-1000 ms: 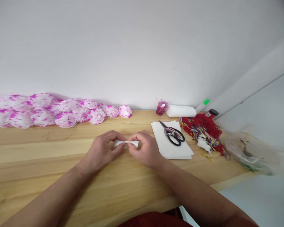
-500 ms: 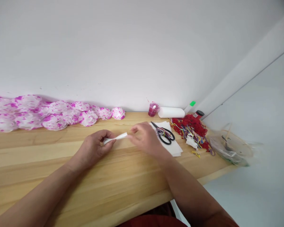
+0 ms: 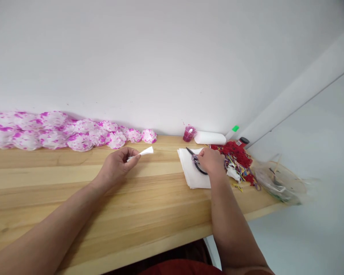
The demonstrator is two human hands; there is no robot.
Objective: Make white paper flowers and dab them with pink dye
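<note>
Between the pinched thumb and fingers of the left hand (image 3: 119,162), a folded white paper strip (image 3: 147,151) flares above the smooth wooden table (image 3: 149,206). Over flat white sheets (image 3: 190,178), the right hand (image 3: 213,160) curls its fingertips at thin threads (image 3: 195,158) on black-handled scissors (image 3: 200,170), its hold unclear; crinkled, rounded pink-and-white puffs (image 3: 54,131) line the wall (image 3: 149,57).

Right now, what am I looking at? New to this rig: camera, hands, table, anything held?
No robot here: these are a person's bare hands, seen by one head-worn camera looking forward and down. The left hand pinches a white paper strip. The right hand is at the scissors on the paper stack; its grip is hidden. Also on the table: pink-and-white puffs along the wall, a cup, a white roll, tangled string and a plastic bag.
</note>
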